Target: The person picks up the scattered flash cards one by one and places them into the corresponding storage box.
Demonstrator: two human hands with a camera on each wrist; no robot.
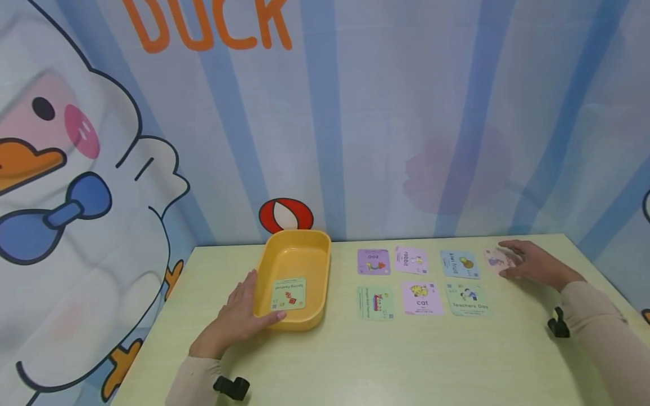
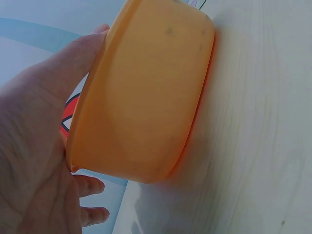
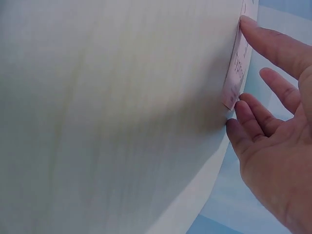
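Observation:
My left hand (image 1: 231,316) rests at the front left corner of a yellow plastic tray (image 1: 325,270), thumb on the near rim, other fingers along the left side. In the left wrist view the tray's outer wall (image 2: 136,97) fills the middle. A green "Spring Festival" card (image 1: 288,294) lies inside the tray. At the far right, my right hand (image 1: 540,265) holds a pink picture card (image 1: 496,260) between thumb and fingers, at its edges. The right wrist view shows that card (image 3: 235,78) nearly edge-on; its word is unreadable.
Left of the pink card lie a blue kiwi fruit card (image 1: 460,264), a rabbit card (image 1: 411,260) and a purple zoo card (image 1: 373,262). Nearer are Teachers' Day (image 1: 468,300), cat (image 1: 422,299) and green festival (image 1: 374,303) cards. A printed curtain (image 1: 376,113) hangs behind the table (image 1: 386,361).

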